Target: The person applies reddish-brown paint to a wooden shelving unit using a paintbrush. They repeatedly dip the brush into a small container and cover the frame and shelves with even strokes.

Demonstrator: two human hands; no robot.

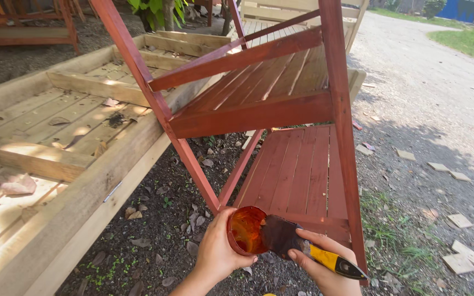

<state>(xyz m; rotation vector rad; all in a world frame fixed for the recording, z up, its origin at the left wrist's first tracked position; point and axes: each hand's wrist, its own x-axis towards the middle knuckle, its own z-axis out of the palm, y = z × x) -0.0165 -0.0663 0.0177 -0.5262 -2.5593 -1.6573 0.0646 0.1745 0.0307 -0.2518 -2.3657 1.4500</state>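
Left hand (219, 253) is clenched around a small round cup of orange-red wood stain (244, 231), tipped toward the brush. Right hand (320, 262) grips a wide paintbrush with a yellow-and-black handle (303, 246), its dark, wet bristles at the cup's mouth, loading up. Both sit low, just in front of the foot of the slatted wooden tiered rack (281, 104). Rack reads mostly done: legs, rails and both visible slatted shelves already red-brown, coverage looks even from here. Undersides and far side aren't visible, can't judge those. The long bare pale timber frame (78, 164) lying left of it is unstained. Gravel ground (429, 109) to the right has scattered pale wood offcuts (460, 220).
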